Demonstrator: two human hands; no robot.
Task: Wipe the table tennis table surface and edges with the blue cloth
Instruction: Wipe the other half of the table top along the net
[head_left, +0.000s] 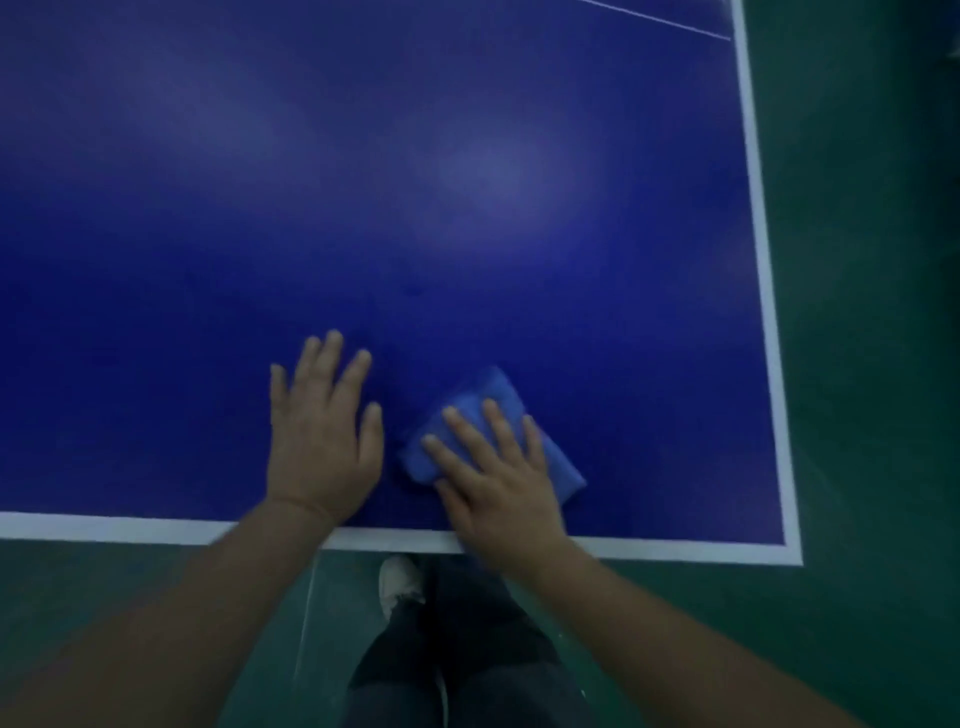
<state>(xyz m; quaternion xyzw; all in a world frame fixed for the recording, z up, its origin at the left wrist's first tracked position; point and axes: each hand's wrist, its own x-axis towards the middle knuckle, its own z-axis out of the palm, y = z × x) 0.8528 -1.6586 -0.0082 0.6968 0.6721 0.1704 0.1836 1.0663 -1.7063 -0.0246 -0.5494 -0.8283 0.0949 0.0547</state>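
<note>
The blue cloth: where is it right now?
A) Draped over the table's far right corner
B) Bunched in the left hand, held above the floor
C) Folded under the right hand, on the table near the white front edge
C: the blue cloth lies folded on the table under the flat fingers of the right hand.

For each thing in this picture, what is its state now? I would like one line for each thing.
blue cloth: folded, lying flat on the table near the front edge, under the right hand.
right hand: fingers straight, pressing on the cloth.
left hand: flat on the bare table, fingers spread, holding nothing.
table tennis table: blue surface with white edge lines, front right corner in view.
</note>
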